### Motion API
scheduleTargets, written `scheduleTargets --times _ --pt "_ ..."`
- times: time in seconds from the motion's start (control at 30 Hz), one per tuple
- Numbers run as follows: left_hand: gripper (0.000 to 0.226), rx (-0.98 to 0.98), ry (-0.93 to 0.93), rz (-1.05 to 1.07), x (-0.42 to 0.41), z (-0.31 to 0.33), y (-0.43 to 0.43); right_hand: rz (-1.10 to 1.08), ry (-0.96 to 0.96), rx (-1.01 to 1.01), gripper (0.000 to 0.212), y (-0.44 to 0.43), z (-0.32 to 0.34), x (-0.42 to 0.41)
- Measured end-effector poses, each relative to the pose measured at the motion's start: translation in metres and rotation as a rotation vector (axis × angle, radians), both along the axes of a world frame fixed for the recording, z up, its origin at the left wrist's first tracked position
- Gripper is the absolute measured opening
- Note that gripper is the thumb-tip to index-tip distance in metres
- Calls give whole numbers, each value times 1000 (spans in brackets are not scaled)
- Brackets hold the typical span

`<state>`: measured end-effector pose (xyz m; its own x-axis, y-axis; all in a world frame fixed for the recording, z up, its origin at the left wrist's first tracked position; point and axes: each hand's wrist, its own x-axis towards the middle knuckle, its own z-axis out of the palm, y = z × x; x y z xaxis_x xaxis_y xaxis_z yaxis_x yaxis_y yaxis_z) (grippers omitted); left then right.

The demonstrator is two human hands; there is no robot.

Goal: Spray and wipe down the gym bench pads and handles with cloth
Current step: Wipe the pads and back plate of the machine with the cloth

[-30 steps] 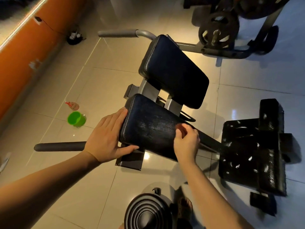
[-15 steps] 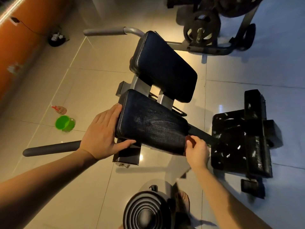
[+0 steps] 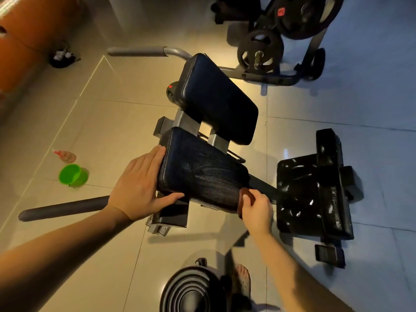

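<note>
Two black padded cushions sit on a grey frame: the near pad [image 3: 202, 174] with streaky wipe marks and the far pad [image 3: 216, 97] behind it. My left hand [image 3: 139, 188] rests against the near pad's left end, fingers straight, thumb under the edge. My right hand [image 3: 256, 208] grips a dark reddish cloth [image 3: 244, 198] against the pad's right end. A dark foam handle [image 3: 63, 208] sticks out to the left below my left wrist. A grey handle [image 3: 135, 51] extends left at the far side. A spray bottle [image 3: 65, 155] lies on the floor at left.
A green cup [image 3: 73, 175] stands on the tiled floor by the spray bottle. A worn black footplate [image 3: 313, 190] lies to the right. A weight rack with plates [image 3: 261, 48] stands behind. A black weight plate [image 3: 193, 291] and a sandalled foot [image 3: 242, 278] are near me. An orange wall runs along the left.
My right hand slid the cloth from the middle of the near pad's front to its right end. My left hand stayed on the pad's left end. The view shifted slightly.
</note>
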<state>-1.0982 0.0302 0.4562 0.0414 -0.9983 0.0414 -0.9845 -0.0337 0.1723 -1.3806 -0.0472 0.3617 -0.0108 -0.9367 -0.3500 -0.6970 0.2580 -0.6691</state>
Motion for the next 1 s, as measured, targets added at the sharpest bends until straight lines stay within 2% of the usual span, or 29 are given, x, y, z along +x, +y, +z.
scheduleTargets --times 0.07,0.13,0.2,0.3,0.37,0.4,0.57,0.63,0.7,0.8,0.9,1.0 --pt "113 0 -2 3 0 -1 0 -29 -20 0 23 -5 7 14" --pt "113 3 -9 3 0 0 1 33 -112 -56 18 -2 34 46" --pt "113 7 -12 7 0 0 1 152 -240 -132 13 6 68 81" --pt "112 13 -29 4 0 -1 1 368 -360 -302 20 19 91 105" --pt "112 6 -24 -1 1 -2 1 390 -351 -330 25 15 76 95" --pt "112 3 -16 -3 2 -2 1 335 -331 -283 26 11 62 83" --pt "112 -7 -1 -11 2 -3 1 16 -20 -24 27 -19 8 27" --pt "112 -9 -5 -11 2 -3 2 -37 -51 -16 23 -24 17 43" --pt "112 -10 -14 -14 2 -1 2 19 -153 -109 22 -21 43 75" --pt "112 -1 -32 -3 1 0 1 239 -300 -251 22 -5 89 120" --pt "112 -1 -30 -8 2 -1 1 401 -303 -416 25 1 88 120" --pt "112 -14 -31 -17 2 -2 1 224 -166 -272 27 -17 39 73"
